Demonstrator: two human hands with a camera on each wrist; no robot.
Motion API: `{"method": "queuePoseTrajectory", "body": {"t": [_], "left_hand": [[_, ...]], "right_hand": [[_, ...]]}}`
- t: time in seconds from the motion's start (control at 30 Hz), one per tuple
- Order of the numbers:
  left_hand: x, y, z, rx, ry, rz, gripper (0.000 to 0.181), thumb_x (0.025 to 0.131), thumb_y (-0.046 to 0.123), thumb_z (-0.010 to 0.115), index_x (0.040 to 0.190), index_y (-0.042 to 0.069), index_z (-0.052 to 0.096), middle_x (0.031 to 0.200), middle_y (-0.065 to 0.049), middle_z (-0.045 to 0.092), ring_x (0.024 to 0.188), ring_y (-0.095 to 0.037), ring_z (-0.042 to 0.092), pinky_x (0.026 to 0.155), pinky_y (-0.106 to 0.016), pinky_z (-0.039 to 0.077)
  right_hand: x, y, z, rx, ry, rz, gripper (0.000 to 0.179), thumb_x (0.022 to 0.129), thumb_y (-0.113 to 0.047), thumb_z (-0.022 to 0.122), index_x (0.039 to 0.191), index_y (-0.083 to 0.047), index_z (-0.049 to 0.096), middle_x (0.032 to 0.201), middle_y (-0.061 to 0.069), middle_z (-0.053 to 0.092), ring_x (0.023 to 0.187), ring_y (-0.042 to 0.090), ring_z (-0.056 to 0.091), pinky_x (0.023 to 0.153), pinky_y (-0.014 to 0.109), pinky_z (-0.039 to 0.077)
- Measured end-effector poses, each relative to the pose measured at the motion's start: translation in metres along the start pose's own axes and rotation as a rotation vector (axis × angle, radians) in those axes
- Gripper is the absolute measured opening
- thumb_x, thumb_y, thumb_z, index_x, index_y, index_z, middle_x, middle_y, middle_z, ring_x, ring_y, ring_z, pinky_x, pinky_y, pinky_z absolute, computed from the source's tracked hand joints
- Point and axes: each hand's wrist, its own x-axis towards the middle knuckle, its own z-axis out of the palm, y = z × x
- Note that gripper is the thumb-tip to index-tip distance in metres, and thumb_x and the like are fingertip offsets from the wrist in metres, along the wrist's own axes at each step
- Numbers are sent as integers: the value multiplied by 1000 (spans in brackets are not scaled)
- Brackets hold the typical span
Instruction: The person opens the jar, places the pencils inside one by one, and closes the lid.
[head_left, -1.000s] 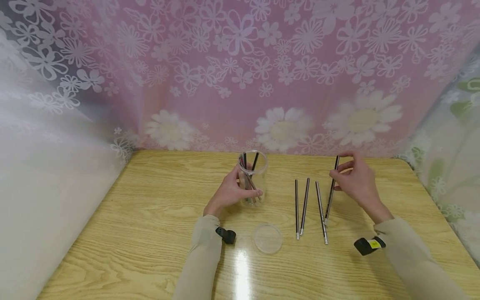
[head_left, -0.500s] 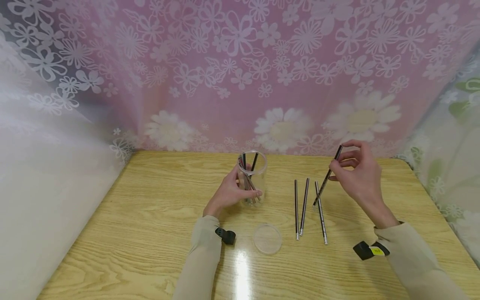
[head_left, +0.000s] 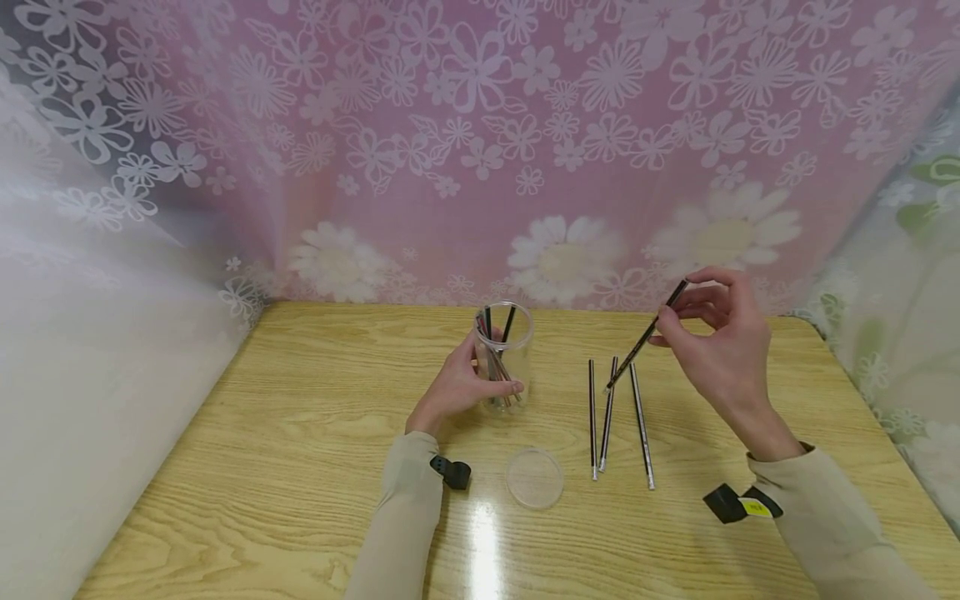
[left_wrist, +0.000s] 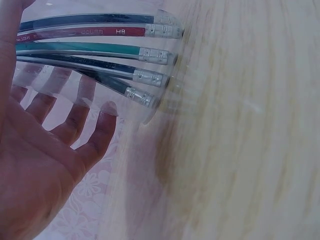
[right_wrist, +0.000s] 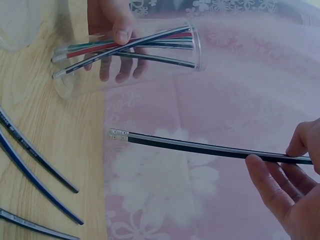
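Observation:
My left hand [head_left: 459,385] grips a clear plastic jar [head_left: 529,346] that stands upright on the table, its mouth uncovered. Several pencils lean inside, among them a red one [left_wrist: 100,33] and a green one [left_wrist: 90,48], with their eraser ends at the bottom. To the right, my right hand [head_left: 726,358] pinches a dark striped pencil [head_left: 639,348] by its upper part. That pencil slants down toward the left, its silver eraser end [right_wrist: 119,135] lowest and raised off the table. Three more pencils lie below it: a left one [head_left: 592,425], a middle one [head_left: 607,433] and a right one [head_left: 642,429].
A round clear lid [head_left: 535,478] lies flat on the wood-grain table [head_left: 300,467], in front of the jar. Behind the table's far edge hangs a pink flowered curtain [head_left: 450,233]. Each wrist wears a black strap device, the left one [head_left: 452,473] near the lid.
My right hand has lifted the pencil off the table and raised it. Its eraser end has swung left toward the jar, over the lying pencils. My left hand and the jar stay in place.

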Motion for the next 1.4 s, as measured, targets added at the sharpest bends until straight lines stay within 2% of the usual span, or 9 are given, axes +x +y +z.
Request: {"method": "queuePoseTrajectory", "body": {"t": [0.17,0.33,0.4,0.6,0.83,1.07,1.23,1.4], "left_hand": [[0,0,0,-5,1,-2,83,76,38,91,146,35,46,143,3,55,131,-24,53,103,-53,48],[1,-1,0,1,0,2,84,76,40,91,147,36,46,143,4,55,131,-24,53,103,-53,47],[1,-2,0,3,-1,2,85,76,41,91,148,36,46,144,4,54,131,-24,53,103,-53,47],[1,-2,-1,12,-2,-5,88,76,42,91,151,33,45,144,4,54,131,-24,52,104,-55,46],[1,-1,-1,23,-8,6,90,77,42,90,153,29,43,144,1,54,130,-25,52,104,-55,46],[2,-1,-1,25,-7,3,84,77,42,90,147,37,45,144,2,54,131,-24,52,103,-54,46],[2,-2,-1,16,-5,-6,83,76,43,91,146,38,46,144,4,54,132,-24,52,103,-54,47],[2,-2,-1,3,-8,-8,84,76,43,91,146,38,46,144,5,54,131,-24,52,102,-53,48]], "right_hand": [[3,-6,3,92,22,-86,39,86,18,64,123,12,52,91,-3,66,73,8,70,62,21,59],[8,-14,7,237,39,-162,36,85,20,63,118,21,48,92,3,67,76,12,69,65,21,60],[11,-18,9,313,45,-184,35,85,21,63,117,21,48,92,6,67,78,15,69,66,22,60],[17,-33,20,446,89,-220,35,84,20,65,115,18,50,90,11,67,78,20,69,67,27,61],[23,-50,32,506,141,-249,33,83,22,63,113,15,51,90,11,65,81,23,69,67,31,62],[27,-64,43,567,182,-291,33,82,21,64,111,15,50,90,13,65,79,25,71,68,32,63],[28,-68,53,578,159,-312,33,81,22,64,110,15,50,91,12,64,81,25,71,69,33,63],[29,-66,60,524,107,-329,32,84,21,64,111,19,47,94,9,64,84,22,71,71,33,63]]}}
